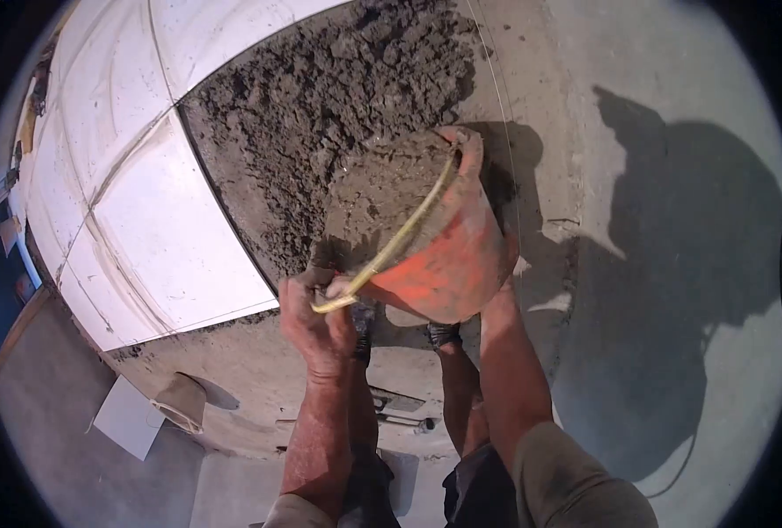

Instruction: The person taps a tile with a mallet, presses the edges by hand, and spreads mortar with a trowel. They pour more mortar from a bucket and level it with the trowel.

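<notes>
An orange bucket [448, 264] is tilted over the mortar bed, its mouth facing up and to the left. Grey-brown wet mortar [382, 189] fills the mouth, and a yellowish handle [413, 220] crosses it. My left hand [319, 308] is closed at the bucket's near-left rim, by the handle's end. At the bucket's lower right side is my right hand [509, 268], mostly hidden behind it and bearing the base. Beyond the bucket, loose lumpy mortar [321, 84] is spread on the floor, beside large white tiles [175, 229].
A taut string [499, 84] runs along the right of the mortar. Behind my feet lie a trowel [395, 400] and a dark-headed tool [424, 425]. A second bucket [182, 400] and a white tile piece [129, 419] are at lower left. My shadow falls on the right wall [743, 97].
</notes>
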A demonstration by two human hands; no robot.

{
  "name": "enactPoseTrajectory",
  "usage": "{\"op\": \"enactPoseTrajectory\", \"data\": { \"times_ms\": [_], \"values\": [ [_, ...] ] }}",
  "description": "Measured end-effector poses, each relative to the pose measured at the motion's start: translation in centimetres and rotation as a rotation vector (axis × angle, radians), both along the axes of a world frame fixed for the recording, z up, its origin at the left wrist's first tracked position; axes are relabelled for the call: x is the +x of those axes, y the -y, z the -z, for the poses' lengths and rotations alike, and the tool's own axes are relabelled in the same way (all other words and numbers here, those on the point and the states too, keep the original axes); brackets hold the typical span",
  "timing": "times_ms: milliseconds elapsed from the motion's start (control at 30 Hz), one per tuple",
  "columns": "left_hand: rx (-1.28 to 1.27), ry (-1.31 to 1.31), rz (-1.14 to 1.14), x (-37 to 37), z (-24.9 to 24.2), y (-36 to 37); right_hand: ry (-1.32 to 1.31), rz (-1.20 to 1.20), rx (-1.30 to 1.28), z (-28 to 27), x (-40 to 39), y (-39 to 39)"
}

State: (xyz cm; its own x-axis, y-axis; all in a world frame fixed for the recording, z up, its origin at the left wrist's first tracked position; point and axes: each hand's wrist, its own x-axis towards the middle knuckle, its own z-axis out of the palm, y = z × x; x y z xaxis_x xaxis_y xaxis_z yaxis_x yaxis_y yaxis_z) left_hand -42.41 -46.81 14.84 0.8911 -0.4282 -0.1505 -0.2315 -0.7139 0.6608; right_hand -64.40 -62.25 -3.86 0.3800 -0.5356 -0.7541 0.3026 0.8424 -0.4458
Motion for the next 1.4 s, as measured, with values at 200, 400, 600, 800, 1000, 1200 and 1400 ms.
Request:
{"op": "enactPoseTrajectory", "data": {
  "times_ms": [200,400,600,800,1000,1200,1400],
  "values": [
    [-0.12,-0.156,-0.256,9.0,1.3,1.9,-0.268,0.11,0.129,-7.9,7.3,-1.1],
    [-0.071,-0.16,-0.247,12.1,3.4,1.0,0.06,0.154,0.158,-5.1,9.3,-1.9],
    [-0.028,-0.167,-0.363,11.7,3.0,1.5,-0.251,0.113,0.025,-10.9,9.9,-1.5],
    [0.056,-0.324,-0.328,10.7,1.4,2.6,-0.303,0.071,-0.091,-15.0,7.5,-1.1],
    [0.091,-0.401,-0.379,10.3,4.6,-0.6,-0.809,-0.338,-0.106,-21.3,13.5,3.4],
    [-0.171,-0.52,-0.363,10.0,0.0,-0.4,-0.749,-0.225,-0.166,-28.0,12.7,2.7],
    [-0.094,-0.511,-0.311,14.0,-9.5,2.3,-1.055,-0.344,-0.208,-30.6,13.1,6.6]
  ]
}}
